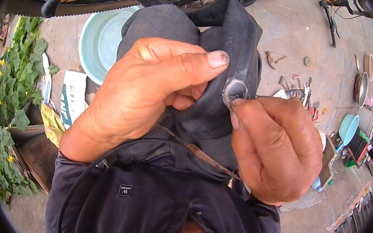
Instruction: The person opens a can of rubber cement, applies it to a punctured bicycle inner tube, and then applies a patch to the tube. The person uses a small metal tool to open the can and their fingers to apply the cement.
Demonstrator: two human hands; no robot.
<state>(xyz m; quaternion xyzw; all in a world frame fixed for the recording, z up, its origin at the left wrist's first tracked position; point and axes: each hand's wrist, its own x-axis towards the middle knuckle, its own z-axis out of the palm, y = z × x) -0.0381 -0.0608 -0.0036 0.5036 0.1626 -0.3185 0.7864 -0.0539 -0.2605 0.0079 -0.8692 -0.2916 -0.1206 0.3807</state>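
A flattened black rubber inner tube (243, 34) loops over my dark-trousered lap. On its surface sits a small oval patch (235, 90), dark in the middle with a pale grey rim; scuffed grey rubber surrounds it. My left hand (154, 73) is closed, its thumb pressed along the tube just left of the patch and its fingers curled underneath, gripping the rubber. With thumb and forefinger, my right hand (278, 143) pinches the lower right edge of the patch. Those fingertips cover that edge, so I cannot tell whether it is lifted from the tube.
A bicycle wheel (102, 7) spans the top left, above a pale green basin (87, 46). A hammer (270, 60) and scattered tools (299, 89) lie on the concrete to the right. Beyond them stands a light blue basin (348, 128). Leafy plants (20, 73) line the left.
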